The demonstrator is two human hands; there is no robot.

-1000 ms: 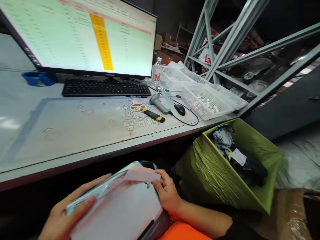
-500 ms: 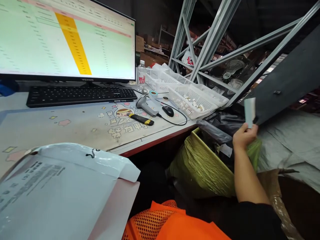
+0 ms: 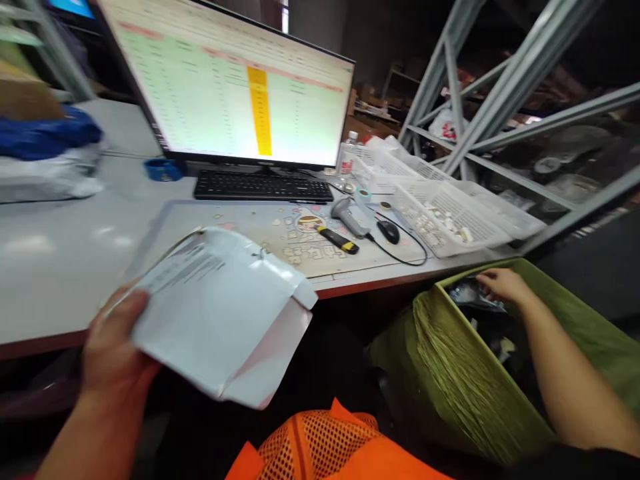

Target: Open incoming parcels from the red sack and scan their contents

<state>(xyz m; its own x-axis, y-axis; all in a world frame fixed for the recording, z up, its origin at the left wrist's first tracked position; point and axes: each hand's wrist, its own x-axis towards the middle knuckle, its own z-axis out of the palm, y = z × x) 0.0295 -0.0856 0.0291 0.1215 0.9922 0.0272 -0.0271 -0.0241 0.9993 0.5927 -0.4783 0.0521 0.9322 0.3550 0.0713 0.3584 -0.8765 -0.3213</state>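
My left hand [image 3: 117, 340] grips the left edge of a white cardboard box [image 3: 215, 320], creased, with printed lines and an open flap on its right side. The thumb lies on top and the other fingers are hidden beneath. The box is tilted in front of the desk edge. My right hand [image 3: 500, 285] reaches into a bin lined with a yellow-green bag [image 3: 440, 360]. Its fingers are curled onto a dark, shiny plastic bag [image 3: 473, 293] near the bin's far rim. The small white piece seen earlier in that hand does not show.
On the desk [image 3: 115, 253] are a monitor [image 3: 215, 93], keyboard [image 3: 260, 187], barcode scanner [image 3: 350, 217], mouse [image 3: 388, 231] and black-yellow box cutter [image 3: 337, 240]. White baskets [image 3: 450, 220] with small parts and a bottle [image 3: 347, 153] stand further right. Metal shelving [image 3: 480, 120] rises behind.
My right hand has dropped from above the bin down into it, without the white piece showing. My left hand has come into view holding the box, and the view has turned left.
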